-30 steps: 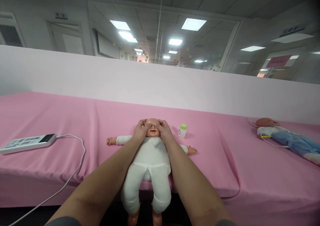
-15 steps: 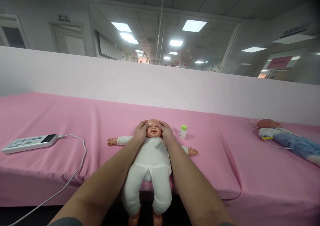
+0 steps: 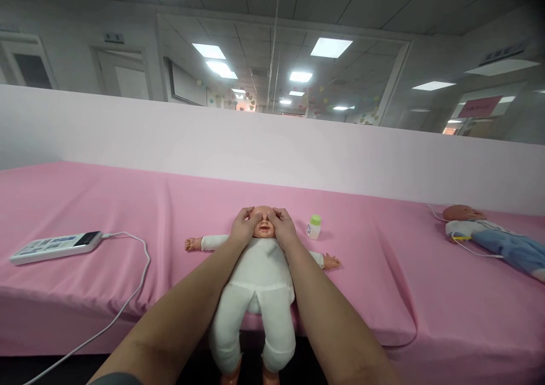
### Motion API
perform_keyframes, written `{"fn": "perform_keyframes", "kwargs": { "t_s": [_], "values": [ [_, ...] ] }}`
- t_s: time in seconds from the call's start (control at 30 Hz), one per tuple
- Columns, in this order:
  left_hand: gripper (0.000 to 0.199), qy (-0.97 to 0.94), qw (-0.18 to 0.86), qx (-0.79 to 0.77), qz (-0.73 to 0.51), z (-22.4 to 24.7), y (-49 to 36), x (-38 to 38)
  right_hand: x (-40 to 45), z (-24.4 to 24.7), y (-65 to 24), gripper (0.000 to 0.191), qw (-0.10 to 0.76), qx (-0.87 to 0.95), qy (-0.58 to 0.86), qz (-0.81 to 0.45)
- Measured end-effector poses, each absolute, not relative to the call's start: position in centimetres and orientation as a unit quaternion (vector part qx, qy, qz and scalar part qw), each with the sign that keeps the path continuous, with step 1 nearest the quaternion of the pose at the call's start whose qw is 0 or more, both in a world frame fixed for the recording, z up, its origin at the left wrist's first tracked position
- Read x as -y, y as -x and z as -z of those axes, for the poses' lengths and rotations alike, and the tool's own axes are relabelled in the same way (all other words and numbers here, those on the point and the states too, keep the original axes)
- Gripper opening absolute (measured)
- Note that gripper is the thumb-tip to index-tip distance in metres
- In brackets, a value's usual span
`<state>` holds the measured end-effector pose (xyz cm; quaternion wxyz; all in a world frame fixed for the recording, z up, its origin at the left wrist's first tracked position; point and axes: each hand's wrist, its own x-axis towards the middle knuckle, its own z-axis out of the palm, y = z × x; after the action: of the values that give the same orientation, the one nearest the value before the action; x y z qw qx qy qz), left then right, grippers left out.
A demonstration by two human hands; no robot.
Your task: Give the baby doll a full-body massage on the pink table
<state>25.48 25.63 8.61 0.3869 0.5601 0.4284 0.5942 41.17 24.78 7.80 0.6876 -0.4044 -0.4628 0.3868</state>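
A baby doll [image 3: 264, 266] in white clothes lies on its back on the pink cloth, arms spread, its lower legs hanging past the front edge. My left hand [image 3: 246, 225] is wrapped round the left side of the doll's head, its thumb over the eye area. On the head's right side, my right hand [image 3: 281, 224] holds it the same way, thumb near the other eye. The doll's mouth shows below the thumbs. A small bottle with a green cap [image 3: 314, 226] stands to the right of my right hand.
The pink cloth [image 3: 357, 294] covers a long bed. At the left lies a white device [image 3: 55, 247] with a white cable [image 3: 142, 277] running off the front edge. A second doll [image 3: 506, 243] in blue lies far right. A low white wall [image 3: 255, 146] rises behind.
Both thumbs have moved inward over the doll's eyes, which were visible before. The whole view has shifted slightly, with the scene a little lower and further right.
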Motion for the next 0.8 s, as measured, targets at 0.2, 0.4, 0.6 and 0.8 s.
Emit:
{"fn": "perform_keyframes", "kwargs": {
  "t_s": [0.2,0.4,0.6,0.8],
  "values": [
    [0.042,-0.522,0.437,-0.403,-0.612,-8.23,-25.54,-26.13,-25.26,-7.54,-41.25,0.043,0.69,0.399,0.367,-0.48],
    [0.049,-0.528,0.449,-0.398,-0.601,-8.39,-25.29,-25.72,-24.8,-7.56,-41.28,0.053,0.679,0.431,0.355,-0.477],
    [0.059,-0.564,0.405,-0.424,-0.582,-8.62,-25.07,-25.33,-24.68,-7.67,-41.43,0.062,0.665,0.472,0.411,-0.408],
    [0.05,-0.557,0.397,-0.417,-0.599,-8.24,-25.35,-26.03,-25.3,-7.39,-41.32,0.049,0.682,0.449,0.398,-0.419]
  ]
}}
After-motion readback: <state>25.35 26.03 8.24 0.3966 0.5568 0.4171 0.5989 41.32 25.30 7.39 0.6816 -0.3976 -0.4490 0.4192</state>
